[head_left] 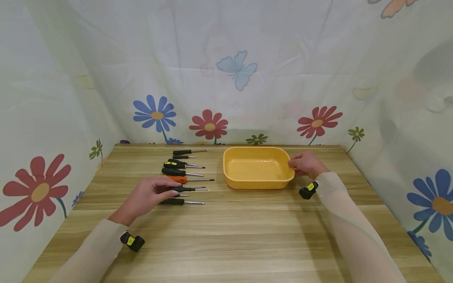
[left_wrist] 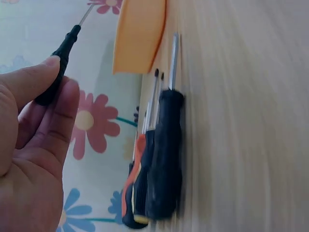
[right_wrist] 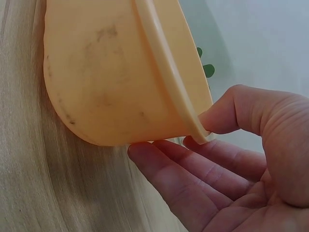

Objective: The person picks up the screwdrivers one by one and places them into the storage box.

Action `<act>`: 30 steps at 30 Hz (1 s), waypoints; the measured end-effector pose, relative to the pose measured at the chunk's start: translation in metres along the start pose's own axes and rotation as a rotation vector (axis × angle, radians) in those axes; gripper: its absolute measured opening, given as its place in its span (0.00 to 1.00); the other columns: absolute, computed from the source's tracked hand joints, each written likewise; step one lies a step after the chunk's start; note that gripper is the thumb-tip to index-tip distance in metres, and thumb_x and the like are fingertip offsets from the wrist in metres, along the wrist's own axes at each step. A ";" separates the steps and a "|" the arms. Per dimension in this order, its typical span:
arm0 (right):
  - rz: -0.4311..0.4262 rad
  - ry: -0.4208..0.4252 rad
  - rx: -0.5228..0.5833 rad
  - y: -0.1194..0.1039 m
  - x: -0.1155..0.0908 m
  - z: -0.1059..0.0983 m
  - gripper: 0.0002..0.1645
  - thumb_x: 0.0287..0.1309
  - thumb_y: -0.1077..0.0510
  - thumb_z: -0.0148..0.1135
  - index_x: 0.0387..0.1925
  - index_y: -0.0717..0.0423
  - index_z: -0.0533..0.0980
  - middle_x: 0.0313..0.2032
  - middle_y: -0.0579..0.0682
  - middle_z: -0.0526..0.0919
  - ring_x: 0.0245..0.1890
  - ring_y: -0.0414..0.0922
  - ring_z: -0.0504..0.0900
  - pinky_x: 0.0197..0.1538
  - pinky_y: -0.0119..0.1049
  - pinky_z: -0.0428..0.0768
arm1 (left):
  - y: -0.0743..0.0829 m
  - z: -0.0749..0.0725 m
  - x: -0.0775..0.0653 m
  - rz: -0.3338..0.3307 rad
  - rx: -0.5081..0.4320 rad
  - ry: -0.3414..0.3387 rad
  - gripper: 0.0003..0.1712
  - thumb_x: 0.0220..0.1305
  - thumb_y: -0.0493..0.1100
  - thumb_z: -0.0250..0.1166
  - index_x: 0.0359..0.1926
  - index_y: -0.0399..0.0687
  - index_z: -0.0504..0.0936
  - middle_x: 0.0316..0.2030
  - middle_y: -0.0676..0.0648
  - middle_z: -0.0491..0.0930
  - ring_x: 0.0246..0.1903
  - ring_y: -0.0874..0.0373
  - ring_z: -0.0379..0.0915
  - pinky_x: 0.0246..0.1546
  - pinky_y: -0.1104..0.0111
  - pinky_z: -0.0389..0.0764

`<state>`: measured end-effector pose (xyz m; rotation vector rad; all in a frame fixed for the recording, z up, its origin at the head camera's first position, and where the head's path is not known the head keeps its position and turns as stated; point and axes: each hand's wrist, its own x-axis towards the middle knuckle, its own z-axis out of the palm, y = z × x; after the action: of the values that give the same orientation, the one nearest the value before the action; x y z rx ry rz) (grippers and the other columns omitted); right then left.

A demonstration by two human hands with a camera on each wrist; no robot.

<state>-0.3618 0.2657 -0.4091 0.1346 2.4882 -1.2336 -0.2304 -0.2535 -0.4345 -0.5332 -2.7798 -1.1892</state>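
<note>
My left hand (head_left: 148,194) pinches a small black-handled screwdriver (left_wrist: 60,60) between thumb and fingers, raised above the table in the left wrist view. Other screwdrivers lie in a column around and beyond that hand, among them an orange-handled screwdriver (head_left: 177,179) and a black screwdriver (head_left: 173,172). Nearest the person is a thick black screwdriver (left_wrist: 166,150). Over on the right, my right hand (head_left: 307,164) holds the rim of a yellow plastic basin (head_left: 256,184), thumb on the rim and fingers against its outer side. No tools show inside the basin.
The wooden tabletop (head_left: 226,232) stretches in front of the basin and tools. A flowered curtain (head_left: 198,90) encloses the back and both sides. Black wrist cameras sit on the left cuff (head_left: 131,241) and right cuff (head_left: 308,190).
</note>
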 end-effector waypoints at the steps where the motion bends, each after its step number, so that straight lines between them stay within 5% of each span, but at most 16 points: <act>1: -0.001 -0.001 0.006 0.000 0.000 0.000 0.28 0.73 0.58 0.59 0.67 0.70 0.71 0.53 0.64 0.83 0.38 0.46 0.86 0.55 0.44 0.86 | 0.001 0.002 0.003 0.008 -0.017 0.008 0.15 0.62 0.45 0.74 0.51 0.59 0.90 0.48 0.51 0.87 0.45 0.56 0.83 0.41 0.74 0.84; 17: 0.015 0.002 0.011 0.006 0.002 -0.003 0.26 0.73 0.56 0.60 0.65 0.68 0.74 0.53 0.62 0.84 0.39 0.47 0.86 0.51 0.40 0.87 | 0.018 0.034 0.065 0.007 -0.238 0.075 0.16 0.62 0.51 0.74 0.51 0.58 0.90 0.49 0.51 0.86 0.39 0.52 0.81 0.33 0.72 0.83; 30: 0.021 0.013 0.055 0.004 0.002 -0.001 0.28 0.71 0.57 0.61 0.66 0.69 0.73 0.53 0.61 0.84 0.37 0.44 0.86 0.50 0.40 0.88 | 0.032 0.062 0.107 -0.036 -0.304 0.074 0.18 0.63 0.50 0.74 0.54 0.54 0.89 0.52 0.50 0.86 0.48 0.55 0.83 0.44 0.71 0.85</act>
<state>-0.3630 0.2690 -0.4125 0.1821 2.4585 -1.2970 -0.3156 -0.1579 -0.4346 -0.4502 -2.5718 -1.6172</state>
